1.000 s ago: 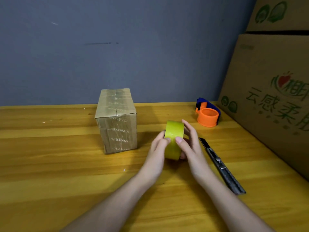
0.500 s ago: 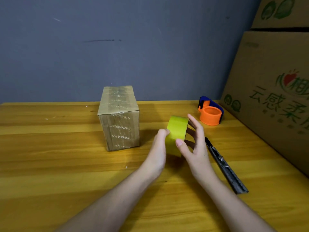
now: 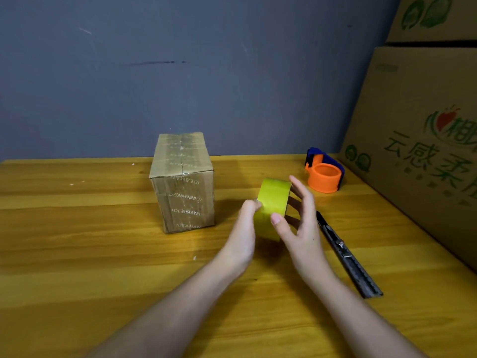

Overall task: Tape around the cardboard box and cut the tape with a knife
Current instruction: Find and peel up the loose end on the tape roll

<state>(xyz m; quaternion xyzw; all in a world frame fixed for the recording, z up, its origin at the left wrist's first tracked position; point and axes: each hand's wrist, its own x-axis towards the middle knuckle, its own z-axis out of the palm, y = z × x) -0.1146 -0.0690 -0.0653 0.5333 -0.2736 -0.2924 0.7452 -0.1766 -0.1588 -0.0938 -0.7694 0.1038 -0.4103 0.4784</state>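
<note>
Yellow-green adhesive tape, a wide roll (image 3: 272, 206), is held on edge above the wooden tabletop (image 3: 77, 254), between both hands. Left hand (image 3: 244, 229) grips the roll's near-left side, fingers curled onto its outer face. Right hand (image 3: 300, 223) holds the roll from the right, thumb pressed on the outer face and the fingers spread along the far side. Brown cardboard box (image 3: 182, 182), small and upright, with tape bands already visible on its top and front, stands on the table to the left of the roll, apart from it. Black utility knife (image 3: 346, 254), long and slim, lies flat on the table just right of the right hand, untouched. Orange and blue tape dispenser (image 3: 324, 174) sits farther back, near large printed cardboard cartons (image 3: 423, 140) stacked at the right edge.
</note>
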